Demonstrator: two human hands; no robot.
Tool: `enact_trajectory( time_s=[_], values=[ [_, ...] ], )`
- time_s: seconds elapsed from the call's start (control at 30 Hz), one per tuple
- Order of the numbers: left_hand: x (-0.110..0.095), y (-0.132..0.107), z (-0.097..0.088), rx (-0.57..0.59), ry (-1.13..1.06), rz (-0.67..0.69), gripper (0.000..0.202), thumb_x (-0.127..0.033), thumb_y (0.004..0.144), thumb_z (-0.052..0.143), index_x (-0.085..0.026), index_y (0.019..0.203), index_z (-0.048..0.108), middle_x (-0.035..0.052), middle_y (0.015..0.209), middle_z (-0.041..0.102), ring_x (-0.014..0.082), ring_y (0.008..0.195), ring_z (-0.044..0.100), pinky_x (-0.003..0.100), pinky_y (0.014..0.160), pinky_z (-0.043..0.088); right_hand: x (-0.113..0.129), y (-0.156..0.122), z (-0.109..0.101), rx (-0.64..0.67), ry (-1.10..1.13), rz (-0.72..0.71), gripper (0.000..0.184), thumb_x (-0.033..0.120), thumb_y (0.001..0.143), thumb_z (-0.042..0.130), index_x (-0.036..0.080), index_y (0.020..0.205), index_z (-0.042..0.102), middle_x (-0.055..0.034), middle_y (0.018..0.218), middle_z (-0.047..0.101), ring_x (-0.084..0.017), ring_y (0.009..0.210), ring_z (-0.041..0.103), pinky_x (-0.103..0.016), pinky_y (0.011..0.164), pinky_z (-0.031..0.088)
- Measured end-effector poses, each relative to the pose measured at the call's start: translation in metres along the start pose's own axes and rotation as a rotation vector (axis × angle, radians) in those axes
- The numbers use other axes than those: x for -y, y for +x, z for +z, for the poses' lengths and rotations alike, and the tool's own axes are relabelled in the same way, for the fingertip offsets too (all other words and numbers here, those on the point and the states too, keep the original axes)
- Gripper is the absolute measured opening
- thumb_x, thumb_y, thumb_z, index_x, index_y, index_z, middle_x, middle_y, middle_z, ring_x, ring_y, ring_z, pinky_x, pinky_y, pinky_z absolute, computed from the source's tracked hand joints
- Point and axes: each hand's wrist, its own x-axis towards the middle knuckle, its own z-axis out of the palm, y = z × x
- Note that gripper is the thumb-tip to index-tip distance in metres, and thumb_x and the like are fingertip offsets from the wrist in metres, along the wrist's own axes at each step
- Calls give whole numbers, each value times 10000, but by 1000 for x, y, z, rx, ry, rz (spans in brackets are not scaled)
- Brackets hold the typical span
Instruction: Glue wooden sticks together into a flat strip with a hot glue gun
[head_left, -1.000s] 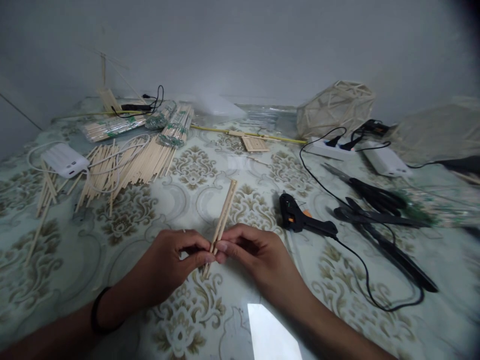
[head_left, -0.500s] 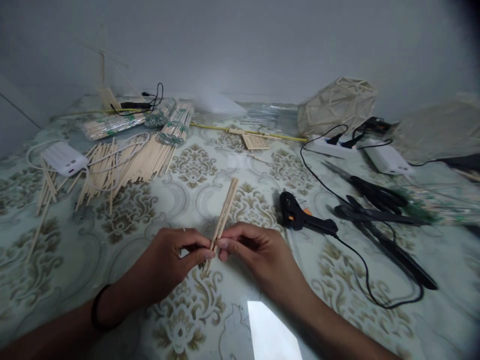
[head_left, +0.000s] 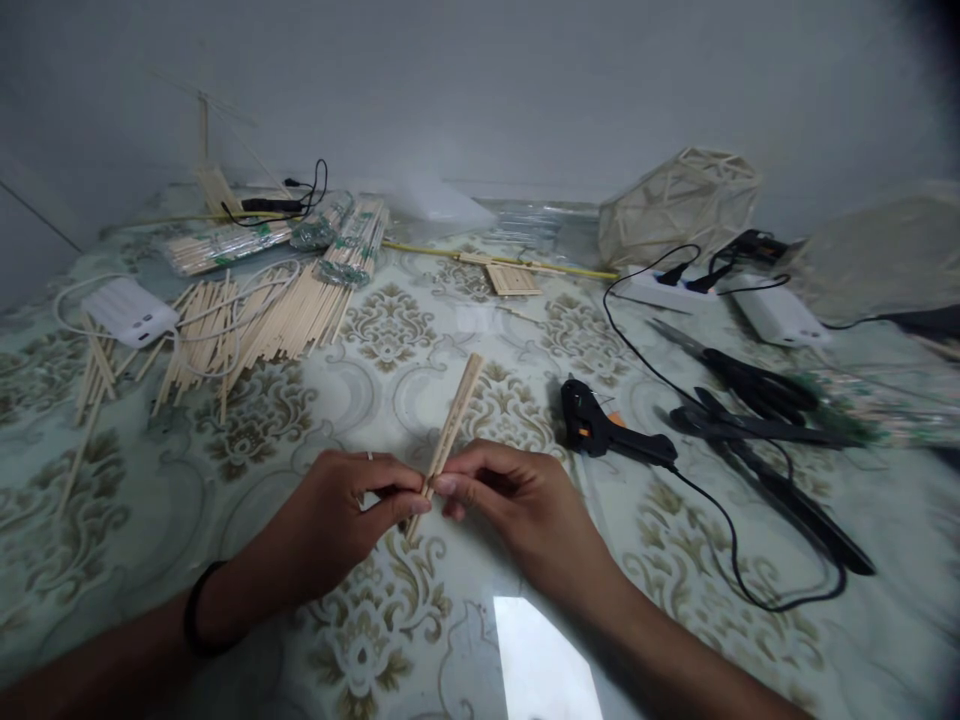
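Note:
A small bundle of thin wooden sticks (head_left: 456, 415) slants up and away between my hands, its lower end just above or on the patterned tablecloth. My left hand (head_left: 356, 505) pinches the bundle from the left between thumb and forefinger. From the other side, my right hand (head_left: 510, 505) grips it with its thumb and fingertips, touching my left fingertips. How many sticks are in the bundle I cannot tell. To the right of my right hand lies a black glue gun (head_left: 611, 428) on its side, its cord trailing toward the front.
Loose sticks (head_left: 281, 320), wrapped stick packs (head_left: 352, 245) and a white power bank (head_left: 129, 312) lie left. On the right are scissors (head_left: 739, 375), other black tools (head_left: 795, 500), a white power strip (head_left: 667, 290) and a stick-framed model (head_left: 679, 205). A flat stick panel (head_left: 512, 280) lies behind.
The sticks in my hands have drawn closer together; the gap seen between them earlier is barely visible. Both hands keep nearly the same place and grip.

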Motion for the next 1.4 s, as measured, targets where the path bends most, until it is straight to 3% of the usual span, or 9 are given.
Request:
enact_trajectory(
  time_s=[0.13,0.23,0.37,0.47,0.57,0.7,0.93,1.2,1.4],
  values=[
    [0,0,-3,36,-14,-30,184,-321,969,728,-232,909,877,-22,819,848,142,730,726,238,745,517,10,5,-19,64,-87,-52,342,587,824,949,258,772,868,-9,717,795,-176,685,696,-319,688,578],
    [-1,0,-4,89,-25,-55,170,-320,949,747,-235,899,885,-25,802,845,143,723,724,229,728,516,20,8,-45,-18,-133,-125,281,544,829,965,294,948,921,-44,937,875,-225,863,780,-369,823,643],
    [-4,-1,-3,180,-40,-78,166,-316,938,780,-233,842,887,-36,731,830,139,664,703,221,679,503,23,8,-66,-49,-59,-166,396,659,842,938,352,1093,934,-56,1074,904,-262,978,824,-430,937,662],
    [-7,-3,-2,245,-63,-72,145,-305,937,805,-250,839,896,-47,740,845,138,665,708,215,685,507,22,8,-65,-10,28,-127,479,732,770,958,368,1081,937,-57,1073,913,-282,991,843,-465,977,667],
    [-7,-5,-2,311,-89,-57,124,-290,942,828,-269,848,906,-51,776,865,136,690,730,206,709,523,24,7,-63,45,112,-109,446,696,748,991,367,1045,939,-59,1044,918,-286,1007,862,-462,986,669],
    [-4,-6,-1,343,-93,-42,95,-302,951,857,-281,880,916,-35,788,869,144,705,748,211,716,535,27,6,-66,69,137,-132,395,632,731,1028,371,1013,935,-52,997,913,-272,959,860,-418,847,687],
    [-1,-6,-2,375,-86,5,126,-331,979,844,-266,889,904,-30,739,831,138,644,693,226,673,501,32,3,-66,124,124,-311,171,435,833,1017,385,971,928,-7,938,895,-217,910,818,-378,820,652],
    [2,-5,-3,483,-120,29,149,-342,1013,818,-229,942,884,-15,849,850,148,755,736,220,735,519,27,10,-68,135,121,-524,184,331,828,1034,345,976,927,-2,843,866,-179,810,779,-326,738,617],
    [3,-5,-3,476,-71,45,191,-383,1030,789,-227,935,845,-9,866,840,165,783,723,258,776,500,28,10,-70,134,43,-593,167,308,870,1004,358,1014,935,-12,886,884,-201,852,780,-387,824,623]
  ],
)
